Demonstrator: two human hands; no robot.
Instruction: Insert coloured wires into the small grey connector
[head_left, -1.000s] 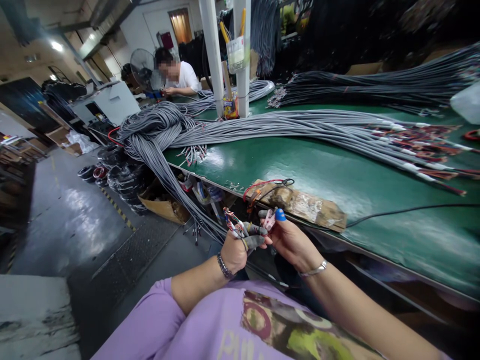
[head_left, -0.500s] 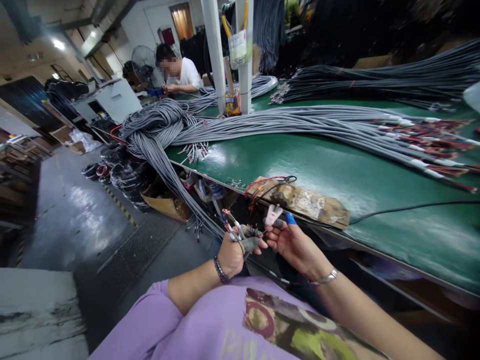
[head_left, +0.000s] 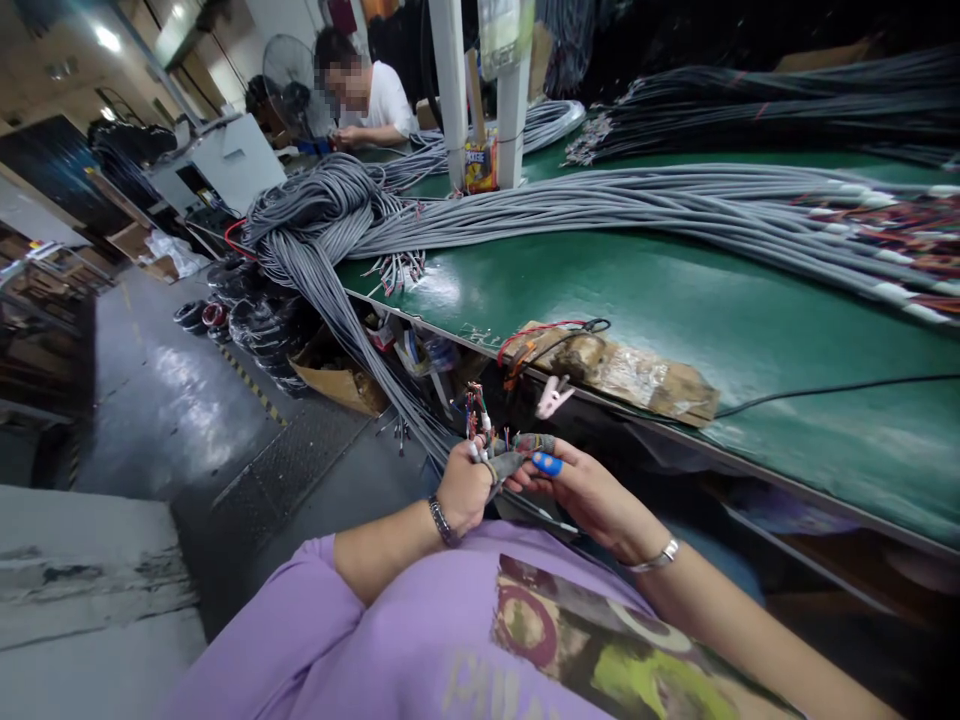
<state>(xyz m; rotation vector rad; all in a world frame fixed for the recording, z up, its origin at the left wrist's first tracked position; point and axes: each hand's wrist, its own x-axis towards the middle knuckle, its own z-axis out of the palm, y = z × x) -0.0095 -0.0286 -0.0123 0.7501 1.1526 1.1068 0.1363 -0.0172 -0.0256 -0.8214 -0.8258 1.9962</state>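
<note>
My left hand [head_left: 466,488] is closed around several grey cables, whose coloured wire ends [head_left: 475,408] stick up above the fist with white sleeves on some of them. My right hand [head_left: 581,485] meets it from the right, thumb and fingers pinched at short stripped wires [head_left: 508,436] by the left fingertips. What lies between these fingers is partly hidden. Grey covers sit on fingers of both hands, and a blue cover [head_left: 547,463] is on the right thumb. Just beyond the hands, a pink clip [head_left: 555,397] sits by the table edge.
A taped cardboard strip [head_left: 652,385] with red and black leads lies along the green table's [head_left: 480,285] front edge. Long grey cables [head_left: 600,205] cross it, and a bundle [head_left: 360,340] hangs over the edge. A co-worker [head_left: 379,100] sits at the far end.
My right hand has left the pink clip, which now stays at the table edge, and has moved in to the wires at my left hand. The view has tilted down slightly.
</note>
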